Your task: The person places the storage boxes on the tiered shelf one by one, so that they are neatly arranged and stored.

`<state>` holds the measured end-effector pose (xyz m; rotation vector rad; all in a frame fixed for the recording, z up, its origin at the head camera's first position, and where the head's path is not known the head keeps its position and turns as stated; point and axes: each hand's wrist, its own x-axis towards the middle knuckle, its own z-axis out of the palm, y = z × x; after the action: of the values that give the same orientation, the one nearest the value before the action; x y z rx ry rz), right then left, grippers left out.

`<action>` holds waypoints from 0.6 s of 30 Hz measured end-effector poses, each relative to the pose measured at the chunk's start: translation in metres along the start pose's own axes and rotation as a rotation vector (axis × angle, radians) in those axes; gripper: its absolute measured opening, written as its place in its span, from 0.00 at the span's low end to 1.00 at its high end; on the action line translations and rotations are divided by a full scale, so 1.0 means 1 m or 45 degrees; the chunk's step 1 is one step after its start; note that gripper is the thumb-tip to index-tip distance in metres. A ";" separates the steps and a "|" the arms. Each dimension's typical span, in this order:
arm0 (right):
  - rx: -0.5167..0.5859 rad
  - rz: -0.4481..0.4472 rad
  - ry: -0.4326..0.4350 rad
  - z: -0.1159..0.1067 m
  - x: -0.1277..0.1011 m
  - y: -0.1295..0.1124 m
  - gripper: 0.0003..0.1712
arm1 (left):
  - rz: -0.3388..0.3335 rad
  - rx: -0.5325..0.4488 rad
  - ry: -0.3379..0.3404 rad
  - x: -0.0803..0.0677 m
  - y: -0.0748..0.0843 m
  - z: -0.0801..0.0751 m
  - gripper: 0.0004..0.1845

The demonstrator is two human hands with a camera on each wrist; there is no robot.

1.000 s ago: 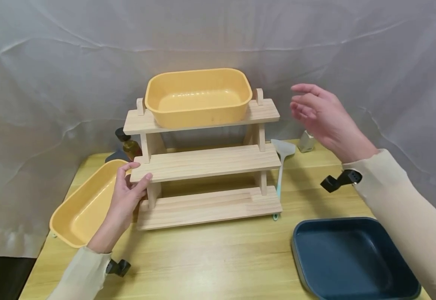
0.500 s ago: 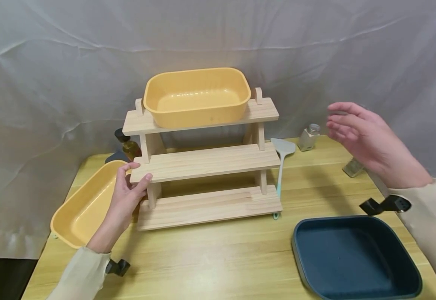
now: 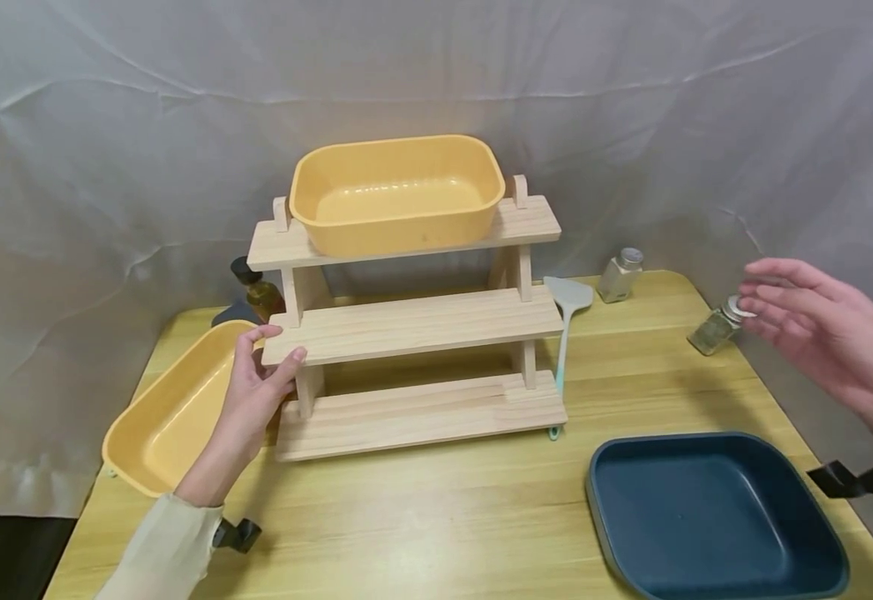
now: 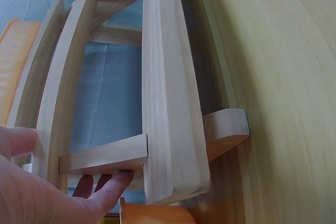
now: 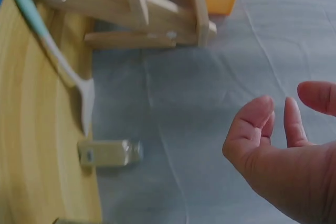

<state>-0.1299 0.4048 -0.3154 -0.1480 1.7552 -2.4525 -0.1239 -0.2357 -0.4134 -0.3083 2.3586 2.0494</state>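
Wooden three-tier rack (image 3: pixel 414 333) is being gripped at middle shelf's left end by left hand (image 3: pixel 252 396); right hand (image 3: pixel 830 333), fingers spread and empty, is being held near spice jar (image 3: pixel 717 327); only top shelf is being occupied by yellow dish (image 3: pixel 397 193).

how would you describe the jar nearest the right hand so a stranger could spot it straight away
Start at the wooden three-tier rack mid-table and go right to the table's far right edge. There a small glass jar leans, just left of the right hand. Unlike the pale upright shaker behind, it holds greenish contents.
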 end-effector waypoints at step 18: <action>-0.106 -0.101 -0.216 -0.079 -0.047 0.035 0.29 | -0.009 0.012 0.004 0.000 0.000 0.000 0.30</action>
<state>-0.0941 0.4752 -0.3741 -0.4288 1.8105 -2.3407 -0.1235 -0.2358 -0.4131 -0.3190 2.3649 2.0357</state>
